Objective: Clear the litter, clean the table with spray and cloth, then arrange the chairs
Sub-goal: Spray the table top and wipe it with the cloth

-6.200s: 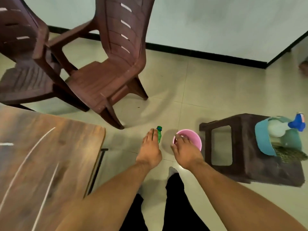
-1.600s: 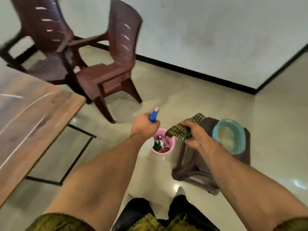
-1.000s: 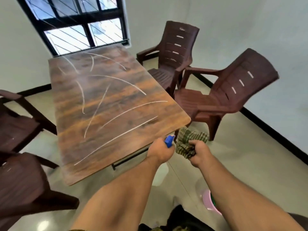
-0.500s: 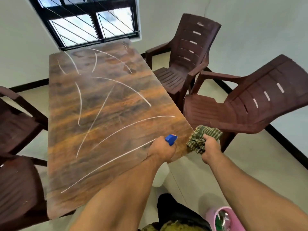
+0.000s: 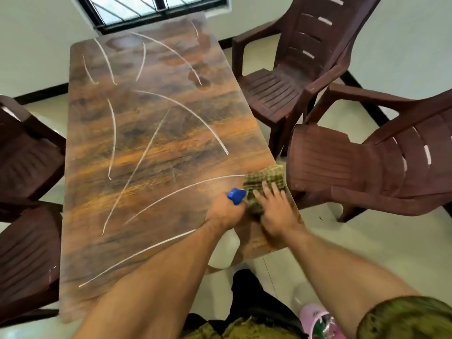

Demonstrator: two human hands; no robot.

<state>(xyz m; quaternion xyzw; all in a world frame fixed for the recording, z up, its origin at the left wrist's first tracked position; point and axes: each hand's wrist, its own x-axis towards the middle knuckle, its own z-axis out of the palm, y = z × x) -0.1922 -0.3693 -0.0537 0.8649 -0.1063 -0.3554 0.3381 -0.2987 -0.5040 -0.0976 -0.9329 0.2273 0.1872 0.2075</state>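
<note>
A brown wood-grain table fills the middle of the view, with pale curved streaks across its top. My left hand grips a spray bottle whose blue nozzle sticks up above the fingers; the bottle's body is hidden under my hand. My right hand lies flat, fingers spread, pressing a green checked cloth onto the table's near right corner. Two brown plastic chairs stand along the table's right side.
Two more brown chairs stand at the table's left edge. A pink bin with litter in it sits on the tiled floor by my right arm. A barred window is behind the far end.
I have turned from the stool and bin to the table. My right hand has lowered the cloth from the air onto the table's corner and flattened over it; my left hand still holds the spray bottle.
</note>
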